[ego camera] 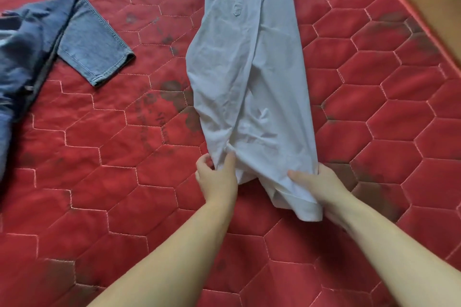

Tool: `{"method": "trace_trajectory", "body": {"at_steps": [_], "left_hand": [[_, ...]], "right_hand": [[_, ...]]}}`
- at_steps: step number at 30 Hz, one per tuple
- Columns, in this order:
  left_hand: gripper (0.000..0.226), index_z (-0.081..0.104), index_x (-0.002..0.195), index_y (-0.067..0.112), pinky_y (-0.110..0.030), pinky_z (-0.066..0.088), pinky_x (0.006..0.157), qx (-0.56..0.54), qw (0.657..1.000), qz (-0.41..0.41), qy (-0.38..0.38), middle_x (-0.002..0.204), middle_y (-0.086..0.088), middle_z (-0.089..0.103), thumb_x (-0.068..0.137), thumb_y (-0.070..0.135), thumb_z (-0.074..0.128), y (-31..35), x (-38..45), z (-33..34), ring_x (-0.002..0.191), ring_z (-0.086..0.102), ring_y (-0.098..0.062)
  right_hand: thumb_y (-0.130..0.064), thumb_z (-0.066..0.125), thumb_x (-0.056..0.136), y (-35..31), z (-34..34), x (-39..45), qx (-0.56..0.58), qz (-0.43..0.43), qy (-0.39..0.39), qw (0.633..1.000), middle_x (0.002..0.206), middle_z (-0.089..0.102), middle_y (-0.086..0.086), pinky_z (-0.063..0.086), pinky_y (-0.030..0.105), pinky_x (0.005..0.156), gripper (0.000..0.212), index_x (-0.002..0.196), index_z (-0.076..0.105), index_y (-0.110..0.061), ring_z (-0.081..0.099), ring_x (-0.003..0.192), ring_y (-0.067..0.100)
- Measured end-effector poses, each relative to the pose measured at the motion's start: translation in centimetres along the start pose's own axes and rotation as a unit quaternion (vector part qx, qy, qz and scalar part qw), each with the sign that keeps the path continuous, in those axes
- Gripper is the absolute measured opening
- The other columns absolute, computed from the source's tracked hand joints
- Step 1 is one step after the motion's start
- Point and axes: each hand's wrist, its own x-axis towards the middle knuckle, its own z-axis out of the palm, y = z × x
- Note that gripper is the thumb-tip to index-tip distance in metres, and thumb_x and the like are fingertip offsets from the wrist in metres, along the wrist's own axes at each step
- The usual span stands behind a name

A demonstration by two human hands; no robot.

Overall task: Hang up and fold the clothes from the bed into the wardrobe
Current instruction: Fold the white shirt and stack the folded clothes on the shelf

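the pale blue shirt [249, 77] lies lengthwise on the red quilted bed [374, 107], already narrowed into a long strip with its sides turned in, the button placket toward the far end. the left hand [216, 178] is closed on the near left corner of the hem, thumb on top of the cloth. the right hand [318, 182] is closed on the near right corner, where a loose layer hangs down under the fingers.

the risk i see is in the next fold. the two hands hold the hem at different heights and the right corner is bunched, so if the hem is carried toward the collar like this, the fold may come out crooked. the inner layers look wrinkled near the middle; these creases could be pressed in. the side folds are not held by anything, so a quick lift may open them again.

the jeans [74, 40] lie well apart at the left, still unfolded, so they should not disturb. the wardrobe is not in view.
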Motion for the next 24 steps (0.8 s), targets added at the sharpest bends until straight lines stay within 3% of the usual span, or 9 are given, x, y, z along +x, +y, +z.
{"method": "trace_trajectory", "body": {"at_steps": [3,5,9,12,14,15,17,20,24], "left_hand": [[0.065,0.048,0.127,0.017,-0.033,0.053,0.073,-0.043,0.988,-0.123,-0.087,0.119,0.001,0.060,0.076,0.044,0.078,1.0,0.5,-0.1,0.103,0.062,-0.021],[0.044,0.060,0.117,0.011,-0.030,0.055,0.059,-0.070,0.970,-0.177,-0.155,0.101,-0.004,0.071,0.079,0.025,0.078,1.7,1.2,-0.2,0.087,0.069,-0.021],[0.010,0.062,0.083,0.003,-0.023,0.054,0.048,-0.128,0.945,-0.227,-0.196,0.061,-0.006,0.066,0.088,-0.002,0.057,3.6,1.6,-1.0,0.054,0.066,-0.012],[0.018,0.055,0.076,0.005,-0.022,0.054,0.043,-0.196,0.930,-0.252,-0.180,0.051,-0.002,0.054,0.090,-0.006,0.051,5.1,1.5,-1.7,0.040,0.057,-0.006],[0.017,0.054,0.078,0.006,-0.023,0.055,0.043,-0.204,0.928,-0.254,-0.179,0.042,0.000,0.048,0.092,-0.004,0.051,5.9,1.2,-1.8,0.036,0.053,-0.004],[0.016,0.053,0.079,0.006,-0.023,0.056,0.044,-0.209,0.927,-0.254,-0.179,0.040,0.000,0.047,0.092,-0.004,0.050,6.2,1.2,-1.7,0.036,0.052,-0.004],[0.014,0.053,0.081,0.006,-0.024,0.056,0.044,-0.229,0.920,-0.261,-0.180,0.041,0.000,0.048,0.092,-0.002,0.051,6.8,1.2,-1.5,0.037,0.053,-0.005],[0.013,0.060,0.096,0.011,-0.030,0.057,0.049,-0.186,0.935,-0.233,-0.193,0.068,-0.004,0.056,0.096,0.023,0.055,7.5,1.7,-1.6,0.053,0.059,-0.013],[0.047,0.061,0.089,0.014,-0.032,0.050,0.059,-0.097,0.984,-0.114,-0.099,0.074,-0.004,0.050,0.096,0.056,0.041,8.7,4.2,-2.1,0.065,0.058,-0.022]], "right_hand": [[-0.008,0.068,0.087,-0.9,-0.4,-1.0,0.035,0.036,-0.118,0.992,0.096,0.076,0.007,0.057,0.026,0.065,0.025,0.112,0.066,-0.009,0.073,0.082,0.019],[-0.010,0.064,0.090,-1.4,-0.8,-1.4,0.062,0.020,-0.163,0.985,0.101,0.075,0.007,0.058,0.024,0.066,0.024,0.113,0.065,-0.011,0.073,0.088,0.019],[-0.012,0.042,0.099,-2.0,-2.6,-1.2,0.217,-0.008,-0.120,0.969,0.106,0.069,0.011,0.059,0.031,0.068,0.035,0.131,0.054,-0.017,0.069,0.087,0.024],[0.007,0.052,0.086,-1.5,-3.6,-1.2,-0.076,-0.183,-0.066,0.978,0.128,0.051,0.003,0.058,0.034,0.079,0.078,0.140,0.027,-0.043,0.068,0.094,0.014],[-0.012,0.078,0.067,-0.7,-3.1,-1.0,-0.372,-0.304,-0.020,0.877,0.151,0.024,-0.012,0.043,0.035,0.105,0.104,0.143,0.016,-0.047,0.044,0.133,0.015],[-0.028,0.084,0.058,-0.6,-2.5,-0.5,-0.409,-0.327,-0.010,0.852,0.154,0.021,-0.012,0.035,0.035,0.110,0.110,0.144,0.017,-0.042,0.034,0.140,0.014],[-0.041,0.083,0.055,-1.6,-0.7,0.1,-0.310,-0.335,0.004,0.890,0.145,0.043,-0.009,0.038,0.031,0.106,0.095,0.139,0.041,-0.032,0.042,0.132,0.009],[-0.027,0.077,0.076,-5.2,1.2,1.1,-0.182,-0.288,0.024,0.940,0.090,0.074,-0.004,0.054,0.034,0.074,0.014,0.087,0.068,-0.030,0.065,0.086,0.005],[-0.015,0.068,0.089,-10.3,0.9,2.9,-0.065,-0.293,0.002,0.954,0.063,0.066,-0.013,0.047,0.018,0.055,0.019,0.070,0.068,-0.017,0.056,0.056,-0.005]]}}
